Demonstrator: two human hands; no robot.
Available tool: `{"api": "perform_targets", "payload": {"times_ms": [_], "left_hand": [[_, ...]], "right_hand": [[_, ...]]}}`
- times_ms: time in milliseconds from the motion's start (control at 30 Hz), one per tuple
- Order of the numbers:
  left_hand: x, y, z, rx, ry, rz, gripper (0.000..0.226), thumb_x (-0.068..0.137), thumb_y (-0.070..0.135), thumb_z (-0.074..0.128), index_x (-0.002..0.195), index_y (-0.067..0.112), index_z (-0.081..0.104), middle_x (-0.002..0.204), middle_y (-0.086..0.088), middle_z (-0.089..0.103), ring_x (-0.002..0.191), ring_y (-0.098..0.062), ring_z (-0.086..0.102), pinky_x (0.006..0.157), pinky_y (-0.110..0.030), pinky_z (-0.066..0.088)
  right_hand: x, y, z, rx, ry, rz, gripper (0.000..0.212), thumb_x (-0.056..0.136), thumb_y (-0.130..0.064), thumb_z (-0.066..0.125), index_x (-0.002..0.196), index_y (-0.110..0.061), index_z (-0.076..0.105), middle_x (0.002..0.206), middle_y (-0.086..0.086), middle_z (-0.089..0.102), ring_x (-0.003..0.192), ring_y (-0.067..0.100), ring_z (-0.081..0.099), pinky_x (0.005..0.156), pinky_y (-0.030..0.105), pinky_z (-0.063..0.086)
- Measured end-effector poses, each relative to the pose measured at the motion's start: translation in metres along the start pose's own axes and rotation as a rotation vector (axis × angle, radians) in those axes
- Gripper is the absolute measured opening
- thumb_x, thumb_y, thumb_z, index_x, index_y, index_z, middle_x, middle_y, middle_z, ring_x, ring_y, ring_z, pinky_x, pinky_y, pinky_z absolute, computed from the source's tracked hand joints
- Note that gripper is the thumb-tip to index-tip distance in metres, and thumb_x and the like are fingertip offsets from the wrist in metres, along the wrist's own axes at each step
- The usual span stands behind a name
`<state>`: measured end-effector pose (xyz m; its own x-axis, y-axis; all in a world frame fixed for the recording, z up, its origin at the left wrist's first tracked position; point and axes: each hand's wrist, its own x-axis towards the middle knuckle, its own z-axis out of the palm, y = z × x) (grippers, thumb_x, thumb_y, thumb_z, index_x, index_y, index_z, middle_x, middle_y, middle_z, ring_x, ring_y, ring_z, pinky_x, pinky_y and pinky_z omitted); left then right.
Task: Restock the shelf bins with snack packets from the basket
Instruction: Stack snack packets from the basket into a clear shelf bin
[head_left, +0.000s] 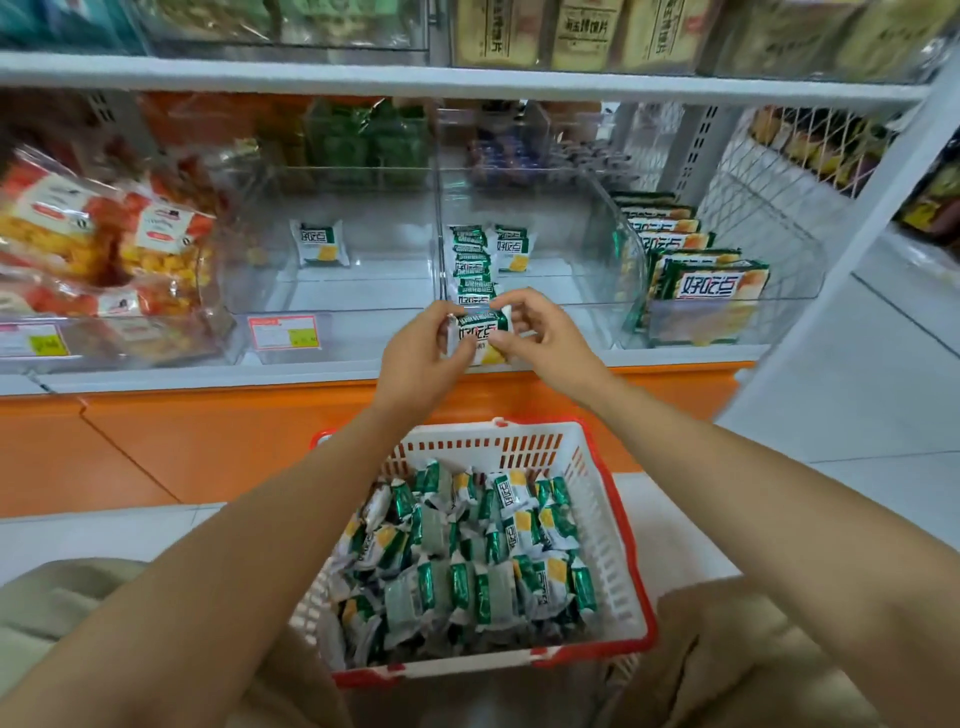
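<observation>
A white and red basket (608, 525) sits between my knees, holding several green-and-white snack packets (467, 556). Both hands hold one such snack packet (479, 339) in front of the shelf edge. My left hand (421, 358) grips its left side and my right hand (540, 332) pinches its right side. Just behind it stands a clear shelf bin (592, 244) with a row of the same packets (471, 260) lined up along its left wall. The clear bin to its left (363, 291) holds a single packet (319, 242).
Bags of orange snacks (98, 239) fill the bin at the left. Larger green packs (701, 286) stand in the bin at the right. A white shelf board (415, 78) runs overhead and an orange base panel (208, 431) lies below. A price label (283, 331) hangs on the bin front.
</observation>
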<state>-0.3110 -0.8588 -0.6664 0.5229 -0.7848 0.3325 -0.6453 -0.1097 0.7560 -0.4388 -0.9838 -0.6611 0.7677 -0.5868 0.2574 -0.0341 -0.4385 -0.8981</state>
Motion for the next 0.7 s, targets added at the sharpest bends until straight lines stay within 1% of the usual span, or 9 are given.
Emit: {"api": "perform_targets", "payload": {"times_ms": [67,133,167,233,300,400,467,567,700], "left_hand": [[0.015,0.012,-0.008,0.025,0.032,0.061,0.033,0.096,0.028,0.059,0.127,0.020,0.055,0.085,0.006,0.053,0.077,-0.012,0.050,0.066,-0.028,0.037],[0.031,0.019,-0.015,0.048,0.022,0.100,0.043,0.097,0.028,0.058,0.137,0.018,0.048,0.110,0.002,0.058,0.100,-0.013,0.053,0.080,-0.028,0.042],[0.039,0.019,-0.018,0.087,0.013,0.122,0.046,0.097,0.028,0.057,0.140,0.016,0.045,0.122,-0.002,0.058,0.112,-0.016,0.052,0.090,-0.031,0.044],[0.056,0.013,-0.021,0.222,-0.020,0.170,0.047,0.099,0.029,0.054,0.142,0.013,0.044,0.139,-0.007,0.052,0.128,-0.023,0.047,0.106,-0.040,0.038],[0.071,0.005,-0.021,0.348,-0.068,0.189,0.049,0.100,0.031,0.051,0.144,0.011,0.043,0.148,-0.009,0.045,0.137,-0.027,0.039,0.115,-0.043,0.030],[0.091,-0.006,-0.015,0.439,-0.091,0.135,0.057,0.101,0.034,0.047,0.150,0.009,0.034,0.159,-0.010,0.029,0.147,-0.027,0.023,0.121,-0.040,0.017],[0.102,-0.015,-0.010,0.439,-0.095,0.129,0.061,0.102,0.038,0.043,0.153,0.009,0.026,0.162,-0.009,0.022,0.150,-0.024,0.016,0.121,-0.035,0.010],[0.113,-0.029,-0.004,0.420,-0.098,0.175,0.070,0.100,0.048,0.034,0.156,0.008,0.019,0.164,-0.009,0.014,0.151,-0.021,0.011,0.120,-0.029,0.004],[0.115,-0.038,0.003,0.364,-0.069,0.203,0.077,0.097,0.056,0.023,0.156,0.007,0.014,0.164,-0.008,0.012,0.152,-0.018,0.007,0.121,-0.024,0.001]], "right_hand": [[0.017,-0.014,-0.013,-0.034,0.045,-0.064,0.024,0.088,-0.008,0.069,0.110,-0.014,0.060,0.085,-0.007,0.045,0.077,0.006,0.044,0.073,0.018,0.044],[0.036,-0.022,-0.029,-0.076,0.113,-0.090,0.022,0.088,-0.007,0.069,0.108,-0.012,0.060,0.084,-0.008,0.044,0.078,0.009,0.043,0.074,0.018,0.042],[0.046,-0.023,-0.037,-0.098,0.149,-0.087,0.021,0.089,-0.008,0.069,0.107,-0.012,0.059,0.083,-0.006,0.043,0.078,0.012,0.043,0.074,0.020,0.041],[0.066,-0.018,-0.053,-0.149,0.224,-0.047,0.021,0.089,-0.011,0.069,0.107,-0.011,0.059,0.080,-0.006,0.041,0.076,0.015,0.042,0.072,0.025,0.040],[0.086,-0.005,-0.067,-0.201,0.297,0.013,0.023,0.089,-0.011,0.069,0.109,-0.006,0.059,0.076,-0.006,0.039,0.069,0.011,0.040,0.066,0.022,0.038],[0.114,0.021,-0.079,-0.288,0.387,0.104,0.020,0.088,-0.013,0.071,0.103,-0.011,0.058,0.068,-0.006,0.038,0.060,0.007,0.037,0.064,0.028,0.037],[0.131,0.038,-0.083,-0.350,0.426,0.167,0.022,0.086,-0.015,0.072,0.103,-0.013,0.058,0.067,-0.009,0.041,0.060,0.007,0.040,0.065,0.028,0.035],[0.152,0.058,-0.083,-0.448,0.433,0.254,0.025,0.085,-0.016,0.073,0.107,-0.010,0.062,0.071,-0.004,0.049,0.071,0.017,0.048,0.067,0.027,0.036],[0.175,0.082,-0.076,-0.501,0.396,0.333,0.023,0.083,-0.012,0.074,0.104,-0.010,0.065,0.085,0.006,0.057,0.079,0.020,0.052,0.072,0.029,0.042]]}}
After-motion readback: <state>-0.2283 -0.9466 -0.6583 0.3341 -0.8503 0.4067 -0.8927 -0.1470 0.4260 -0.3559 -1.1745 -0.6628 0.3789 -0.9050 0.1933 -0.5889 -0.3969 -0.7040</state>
